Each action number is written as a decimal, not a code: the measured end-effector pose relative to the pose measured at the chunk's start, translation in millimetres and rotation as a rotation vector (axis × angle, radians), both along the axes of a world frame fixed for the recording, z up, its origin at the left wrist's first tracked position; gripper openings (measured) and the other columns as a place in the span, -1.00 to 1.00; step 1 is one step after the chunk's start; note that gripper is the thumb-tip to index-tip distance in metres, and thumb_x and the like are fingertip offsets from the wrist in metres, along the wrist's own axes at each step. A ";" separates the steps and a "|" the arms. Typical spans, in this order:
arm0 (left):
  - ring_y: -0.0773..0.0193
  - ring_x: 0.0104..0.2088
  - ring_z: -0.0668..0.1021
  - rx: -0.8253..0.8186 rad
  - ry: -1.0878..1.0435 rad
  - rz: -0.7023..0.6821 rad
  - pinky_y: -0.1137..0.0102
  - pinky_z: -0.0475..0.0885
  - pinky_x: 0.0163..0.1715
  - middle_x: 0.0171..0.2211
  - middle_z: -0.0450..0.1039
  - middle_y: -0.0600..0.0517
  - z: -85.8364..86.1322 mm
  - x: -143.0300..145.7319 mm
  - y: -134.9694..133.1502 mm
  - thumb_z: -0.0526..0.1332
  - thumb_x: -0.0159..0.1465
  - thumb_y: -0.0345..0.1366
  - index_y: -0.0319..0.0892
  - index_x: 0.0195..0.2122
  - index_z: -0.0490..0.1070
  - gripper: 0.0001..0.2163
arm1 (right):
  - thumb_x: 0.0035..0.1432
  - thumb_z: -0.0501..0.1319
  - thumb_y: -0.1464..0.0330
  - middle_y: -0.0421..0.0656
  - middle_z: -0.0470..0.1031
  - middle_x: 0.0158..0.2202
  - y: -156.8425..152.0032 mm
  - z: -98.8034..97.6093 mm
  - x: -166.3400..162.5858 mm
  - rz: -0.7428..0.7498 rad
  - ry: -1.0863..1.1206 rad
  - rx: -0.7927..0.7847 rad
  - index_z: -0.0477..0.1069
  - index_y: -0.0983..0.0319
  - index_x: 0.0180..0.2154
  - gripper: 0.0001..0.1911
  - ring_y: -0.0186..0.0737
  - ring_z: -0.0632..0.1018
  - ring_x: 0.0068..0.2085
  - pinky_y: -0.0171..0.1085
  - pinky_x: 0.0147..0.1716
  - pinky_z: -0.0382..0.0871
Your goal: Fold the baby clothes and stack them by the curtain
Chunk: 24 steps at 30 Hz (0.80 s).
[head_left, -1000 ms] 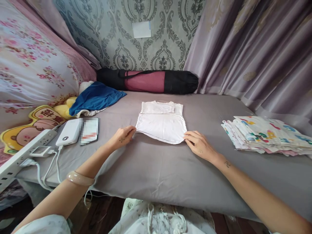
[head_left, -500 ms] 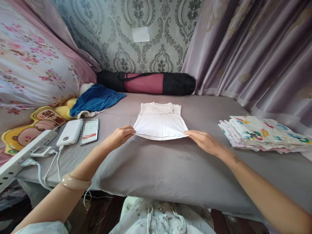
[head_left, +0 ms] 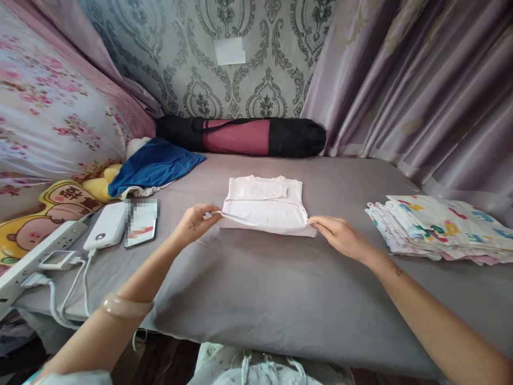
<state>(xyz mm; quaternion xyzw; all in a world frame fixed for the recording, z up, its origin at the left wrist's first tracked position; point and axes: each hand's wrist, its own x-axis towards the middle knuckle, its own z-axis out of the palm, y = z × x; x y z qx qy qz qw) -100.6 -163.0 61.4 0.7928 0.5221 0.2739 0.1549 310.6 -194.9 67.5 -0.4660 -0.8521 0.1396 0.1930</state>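
A small white shirt [head_left: 262, 209] lies on the grey bedsheet in front of me, its sleeves folded inward across the upper part. My left hand [head_left: 199, 222] pinches the near left corner of its hem. At the near right corner, my right hand [head_left: 335, 233] grips the cloth between thumb and fingers. Between the two hands the upper layer of the hem is lifted and drawn slightly back, and a strip of the lower layer shows beneath it on the sheet.
On the right rests a stack of folded patterned clothes [head_left: 449, 227]. To the left are a phone [head_left: 143, 223], a white power bank [head_left: 105, 225], a power strip [head_left: 48, 261] with cables and a blue cloth [head_left: 156, 164]. A black-and-pink rolled bag [head_left: 236, 137] lies along the wall.
The upper hem layer has been drawn away from me, so the lower layer now shows in front of it. Both hands keep hold of the corners. The view has shifted slightly.
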 end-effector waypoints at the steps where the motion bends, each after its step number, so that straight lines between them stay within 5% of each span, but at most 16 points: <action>1: 0.25 -0.35 0.50 -0.032 -0.045 0.056 0.40 0.37 -0.31 -0.35 0.54 0.03 -1.3 3.5 9.9 0.15 0.23 -0.09 -0.16 -0.24 0.53 -0.72 | 0.36 -0.08 0.24 -0.15 0.56 -0.11 10.0 0.3 -1.3 -0.041 0.011 0.011 0.44 0.10 -0.06 -0.65 -0.15 0.57 -0.14 -0.23 -0.19 0.42; 6: 0.28 -0.43 0.45 -0.137 -0.195 0.214 0.46 0.28 -0.44 -0.49 0.45 0.07 -3.8 26.1 60.7 0.13 0.16 -0.09 -0.23 -0.26 0.52 -0.67 | 0.33 -0.05 0.28 -0.13 0.58 -0.17 59.1 6.5 -10.0 -0.220 -0.076 0.033 0.46 0.14 -0.09 -0.67 -0.15 0.56 -0.18 -0.29 -0.25 0.34; 13: 0.16 -0.27 0.49 -0.119 0.042 0.423 0.39 0.29 -0.33 -0.32 0.50 -0.04 -9.1 55.9 121.8 0.04 0.23 -0.29 -0.18 -0.25 0.46 -0.77 | 0.30 -0.03 0.34 -0.06 0.54 -0.07 116.9 3.3 -27.5 -0.437 -0.276 -0.018 0.45 0.16 -0.07 -0.68 -0.06 0.52 -0.06 -0.28 -0.26 0.27; 18: 0.05 -0.09 0.50 -0.130 0.156 0.493 0.32 0.32 -0.24 -0.12 0.49 -0.15 -15.8 73.6 142.3 -0.07 0.33 -0.31 -0.15 -0.08 0.35 -0.74 | 0.28 -0.04 0.38 0.02 0.52 -0.07 147.7 -5.2 -41.5 -0.585 -0.291 -0.044 0.41 0.23 -0.04 -0.67 -0.03 0.51 -0.05 -0.25 -0.21 0.29; 24: 0.00 -0.12 0.53 -0.118 0.215 0.509 0.28 0.33 -0.25 -0.09 0.46 -0.19 -23.3 83.0 154.1 -0.13 0.39 -0.26 -0.16 -0.01 0.25 -0.73 | 0.29 -0.07 0.42 0.11 0.45 -0.03 166.0 -14.6 -55.4 -0.708 -0.229 -0.051 0.34 0.32 -0.01 -0.68 0.01 0.51 -0.05 -0.18 -0.15 0.33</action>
